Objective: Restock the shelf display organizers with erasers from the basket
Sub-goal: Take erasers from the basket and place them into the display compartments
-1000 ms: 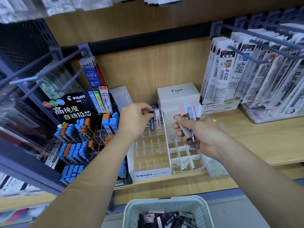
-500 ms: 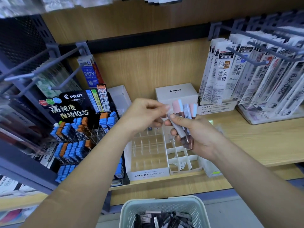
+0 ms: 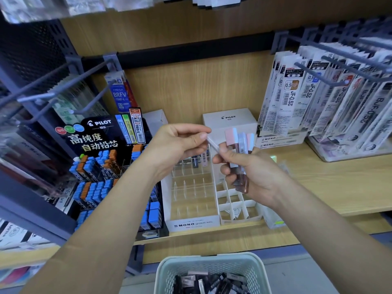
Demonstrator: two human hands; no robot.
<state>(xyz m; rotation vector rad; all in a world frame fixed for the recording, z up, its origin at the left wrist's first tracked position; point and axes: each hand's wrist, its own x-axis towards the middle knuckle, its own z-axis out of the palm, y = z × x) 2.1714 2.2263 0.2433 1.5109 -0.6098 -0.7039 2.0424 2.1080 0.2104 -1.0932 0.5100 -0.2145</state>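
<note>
My right hand (image 3: 252,177) grips a fan of several slim eraser packs (image 3: 239,143) with pink and pale blue tops, held above the organizers. My left hand (image 3: 178,145) pinches the top end of the leftmost pack (image 3: 212,143) in that fan, thumb and forefinger closed on it. Below the hands stands a clear MONO organizer (image 3: 192,209) with a few packs (image 3: 200,160) in its back row, and beside it a white grid organizer (image 3: 235,206). The pale green basket (image 3: 212,262) with dark eraser packs sits at the bottom edge.
A black PILOT lead display (image 3: 101,166) full of blue and orange cases stands left of the organizers. A white PILOT box (image 3: 230,122) sits behind. Hanging refill packets (image 3: 318,98) on metal hooks fill the right; bare hooks (image 3: 48,96) jut out at left. The wooden shelf (image 3: 328,183) extends right.
My left hand left the back row of the clear organizer and came across to my right hand, where it now pinches one pack from the fan. The right hand rose slightly.
</note>
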